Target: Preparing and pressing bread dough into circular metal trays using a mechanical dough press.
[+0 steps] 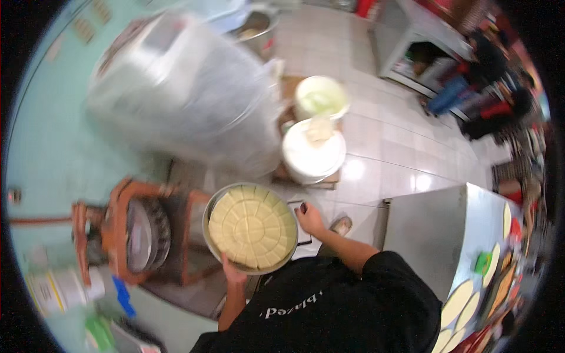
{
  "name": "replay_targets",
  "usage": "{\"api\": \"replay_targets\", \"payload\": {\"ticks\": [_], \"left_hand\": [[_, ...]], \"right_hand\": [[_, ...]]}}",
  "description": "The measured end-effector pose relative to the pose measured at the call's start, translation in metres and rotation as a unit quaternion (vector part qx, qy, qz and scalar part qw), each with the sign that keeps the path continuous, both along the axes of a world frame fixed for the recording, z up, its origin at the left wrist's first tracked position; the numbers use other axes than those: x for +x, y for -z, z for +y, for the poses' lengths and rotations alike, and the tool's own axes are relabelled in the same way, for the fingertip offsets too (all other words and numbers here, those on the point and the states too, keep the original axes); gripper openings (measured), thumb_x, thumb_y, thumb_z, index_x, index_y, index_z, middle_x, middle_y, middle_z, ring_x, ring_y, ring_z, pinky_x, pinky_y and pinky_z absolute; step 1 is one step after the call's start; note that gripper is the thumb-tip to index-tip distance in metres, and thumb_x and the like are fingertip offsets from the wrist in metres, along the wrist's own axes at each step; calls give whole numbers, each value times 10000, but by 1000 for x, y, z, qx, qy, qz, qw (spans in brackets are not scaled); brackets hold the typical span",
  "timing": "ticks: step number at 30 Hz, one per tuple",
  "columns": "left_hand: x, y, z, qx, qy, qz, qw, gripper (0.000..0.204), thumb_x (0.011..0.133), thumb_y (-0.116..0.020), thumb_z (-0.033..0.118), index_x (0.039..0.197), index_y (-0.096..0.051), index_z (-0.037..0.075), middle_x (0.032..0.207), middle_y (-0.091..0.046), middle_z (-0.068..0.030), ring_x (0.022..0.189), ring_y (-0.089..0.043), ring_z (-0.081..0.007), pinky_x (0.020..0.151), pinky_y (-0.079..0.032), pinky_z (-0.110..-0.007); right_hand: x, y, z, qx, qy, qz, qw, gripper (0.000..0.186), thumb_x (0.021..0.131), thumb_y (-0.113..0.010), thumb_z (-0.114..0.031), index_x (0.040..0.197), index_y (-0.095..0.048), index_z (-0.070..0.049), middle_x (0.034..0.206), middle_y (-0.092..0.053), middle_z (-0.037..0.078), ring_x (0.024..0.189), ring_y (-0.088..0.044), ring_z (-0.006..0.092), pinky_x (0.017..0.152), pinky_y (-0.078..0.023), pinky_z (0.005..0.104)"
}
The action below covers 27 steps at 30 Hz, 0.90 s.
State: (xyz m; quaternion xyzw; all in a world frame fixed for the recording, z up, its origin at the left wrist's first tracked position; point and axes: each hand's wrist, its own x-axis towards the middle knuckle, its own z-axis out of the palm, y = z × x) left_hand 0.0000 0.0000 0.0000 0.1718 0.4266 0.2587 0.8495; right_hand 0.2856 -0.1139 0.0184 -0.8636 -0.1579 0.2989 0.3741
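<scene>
A round metal pan (208,219) is held out in front of my chest. It is filled with a pale yellow disc of dough (253,226) cut into several wedge and ring pieces. My left hand (233,272) grips the pan's near rim from below. My right hand (308,217) holds the right rim, fingers curled at the edge. My black shirt fills the lower middle of the view.
An orange press-like machine (120,232) stands left of the pan. Behind it is a large machine wrapped in clear plastic (188,94). Two white buckets (313,154) sit on the tiled floor. A steel table (441,229) at right carries flat dough rounds (460,299). People sit at the far upper right (488,76).
</scene>
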Motion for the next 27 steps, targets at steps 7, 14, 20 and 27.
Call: {"api": "replay_targets", "payload": {"ticks": [7,14,20,27], "left_hand": [[313,-35,-152,0,124,29,992,532,879,-441,338,1321,-358,53,1308,-441,-106,1187,-434,-277,992,-355,-427],[554,-93,-260,-19,246,-26,969,548,694,-485,177,1218,-436,25,1140,-537,-93,1055,-518,-271,934,-411,-392],[745,-140,-303,47,308,-50,949,609,654,-463,180,1235,-430,2,1167,-542,-117,1057,-530,-290,944,-418,-394],[1018,-136,-298,100,309,-59,944,656,659,-458,242,1264,-413,-8,1220,-510,-153,1097,-506,-311,957,-402,-413]], "right_hand": [[242,-58,-259,125,195,-22,973,251,771,-585,-200,718,-440,-2,615,-462,119,584,-443,232,562,-389,373],[438,-123,-423,269,357,25,894,204,790,-550,-142,681,-404,-49,587,-401,9,537,-390,126,506,-359,287],[591,-169,-473,510,393,205,737,93,800,-464,-49,791,-384,-95,559,-328,-25,443,-316,86,418,-258,233],[815,-189,-481,649,325,316,611,82,945,-419,-213,993,-472,-174,564,-355,-41,447,-338,84,439,-309,232]]}}
